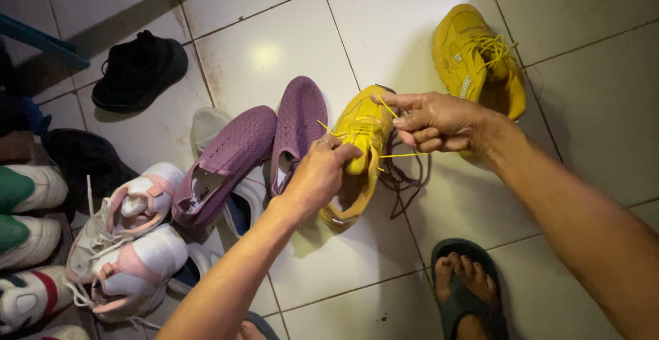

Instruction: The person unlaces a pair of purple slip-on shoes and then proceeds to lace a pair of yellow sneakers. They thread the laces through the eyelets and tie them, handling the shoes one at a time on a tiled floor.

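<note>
Tiled floor (274,59), shoes scattered across it. Lacing looked partly done: yellow sneaker (360,155) lay between both hands, just right of the purple slip-on pair (268,148), its yellow lace (401,155) loose, ends untied; tightening and tying seemingly left. Its mate (473,55) sat apart, laces bunched. Left hand (319,175) gripped the tongue, fingers clamped on it. Right hand (429,122) had fingers pinched together on the lace. Sneaker chunky, bright, thick-soled.

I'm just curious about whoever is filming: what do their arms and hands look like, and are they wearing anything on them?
Both forearms are bare, no sleeves in view. The left hand wears a ring on one finger. The right hand shows no jewellery or glove.
</note>
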